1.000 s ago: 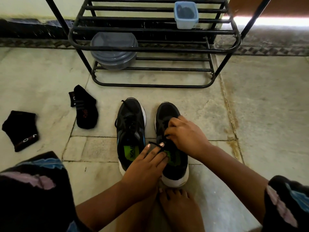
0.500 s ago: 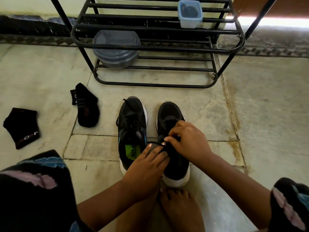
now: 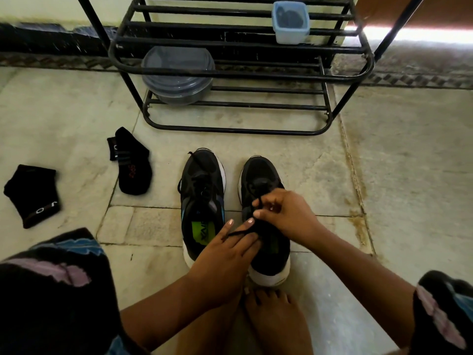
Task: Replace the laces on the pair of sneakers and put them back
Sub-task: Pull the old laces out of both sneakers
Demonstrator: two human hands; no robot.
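Two black sneakers with white soles stand side by side on the stone floor, toes pointing away from me. The left sneaker (image 3: 202, 196) has its black lace threaded and a green insole showing. My right hand (image 3: 284, 216) pinches a black lace (image 3: 258, 201) above the tongue of the right sneaker (image 3: 261, 175). My left hand (image 3: 227, 254) rests on that sneaker's collar with straight fingers, and the lace's other end (image 3: 238, 233) lies across them.
A black metal shoe rack (image 3: 230, 73) stands just beyond the sneakers, holding a grey lidded bowl (image 3: 179, 75) and a small blue tub (image 3: 290, 21). Two black socks (image 3: 133, 165) (image 3: 33, 196) lie on the floor to the left. My bare feet (image 3: 276, 319) are under my arms.
My right hand has drawn back along the right sneaker from near its toe toward the tongue, pulling the lace up. My left hand has stayed in place.
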